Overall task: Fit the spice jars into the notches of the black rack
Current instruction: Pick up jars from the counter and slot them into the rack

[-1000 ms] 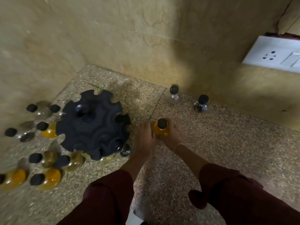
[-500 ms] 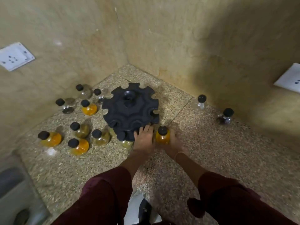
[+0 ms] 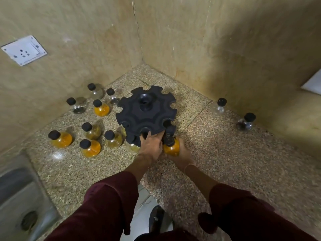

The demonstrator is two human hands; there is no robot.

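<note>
The round black rack (image 3: 146,113) with notches around its rim stands on the speckled counter near the corner. My left hand (image 3: 150,145) rests on the rack's near edge, fingers gripping it. My right hand (image 3: 181,153) holds an orange-filled spice jar (image 3: 171,146) with a black cap, pressed against the rack's near right rim. A few jars hang under the rack's near left edge (image 3: 133,145). Several more black-capped jars, orange (image 3: 60,139) and clear (image 3: 78,106), stand left of the rack.
Two clear jars (image 3: 220,106) (image 3: 246,122) stand by the right wall. A steel sink (image 3: 19,197) lies at the lower left. Wall sockets (image 3: 23,50) sit on the left wall and at the right edge. Tiled walls close in the corner.
My right hand brought the orange jar left up to the rack's rim, and my left hand moved onto the rack's edge. The view swung left, showing more jars and the sink.
</note>
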